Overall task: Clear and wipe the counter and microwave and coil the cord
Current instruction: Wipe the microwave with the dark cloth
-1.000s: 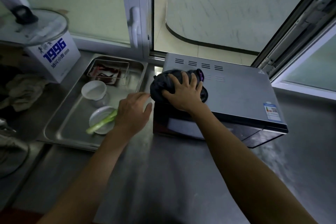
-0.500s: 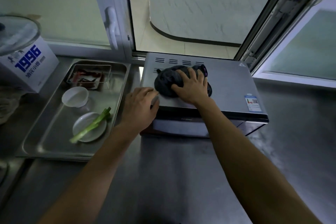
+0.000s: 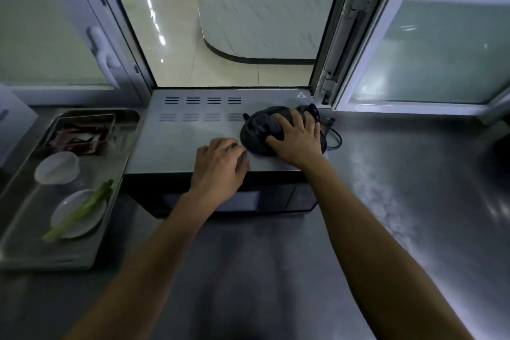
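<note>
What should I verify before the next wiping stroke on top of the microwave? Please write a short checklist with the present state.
1. Dark crumpled cloth under right hand, on the grey metal microwave top: ok.
2. Left hand rests on the top near its front edge: ok.
3. Thin black cord coiled: not ok, it lies loose beside the microwave.
4. Rectangular steel tray taken off the steel counter: not ok.
5. Top wiped clean: cannot tell, dim light.

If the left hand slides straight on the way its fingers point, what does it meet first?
Most likely the dark cloth under the right hand, just right of the left hand on the microwave top.
</note>
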The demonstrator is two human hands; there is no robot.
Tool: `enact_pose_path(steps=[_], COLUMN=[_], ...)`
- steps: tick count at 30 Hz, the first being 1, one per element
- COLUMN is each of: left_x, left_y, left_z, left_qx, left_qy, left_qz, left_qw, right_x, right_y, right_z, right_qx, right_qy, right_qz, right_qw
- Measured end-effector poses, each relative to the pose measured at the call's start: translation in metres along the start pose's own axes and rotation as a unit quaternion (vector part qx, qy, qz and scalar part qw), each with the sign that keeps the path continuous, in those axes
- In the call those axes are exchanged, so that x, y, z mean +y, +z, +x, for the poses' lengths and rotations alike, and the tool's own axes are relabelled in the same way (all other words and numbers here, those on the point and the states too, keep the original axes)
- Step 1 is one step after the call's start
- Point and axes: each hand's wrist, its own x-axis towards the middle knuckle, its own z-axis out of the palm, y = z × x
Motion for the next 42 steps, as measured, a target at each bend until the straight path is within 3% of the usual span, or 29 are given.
enact_pose_path(steps=[7,15,22,34,42], left_x=[0.037,0.008,-0.06,-0.191,-0.223], left_y=[0.011,0.002,-0.016,-0.049,-0.063], left_z=[0.013,0.0,-0.023,-0.073,-0.086], left_qx=[-0.016,-0.012,0.017,0.082,0.097], left_qy=[-0.003,-0.017,-0.033,-0.075,-0.055], left_qz=[0.021,0.023,0.016,-0.028,-0.085], left_qw=[1.0,1.0,0.999,0.993,0.99], right_x=[0.033,0.013,-0.048,-0.211,-0.243], right_y=[-0.009,-0.006,0.012,0.055,0.065], right_z=[0.003,0.007,0.023,0.032,0.007], right_qx=[-0.003,-0.013,-0.031,-0.059,-0.044], right_qy=[-0.002,0.001,-0.03,-0.076,-0.082], right_qz=[0.033,-0.006,-0.016,-0.016,-0.019], right_qw=[0.999,1.0,0.999,0.995,0.995])
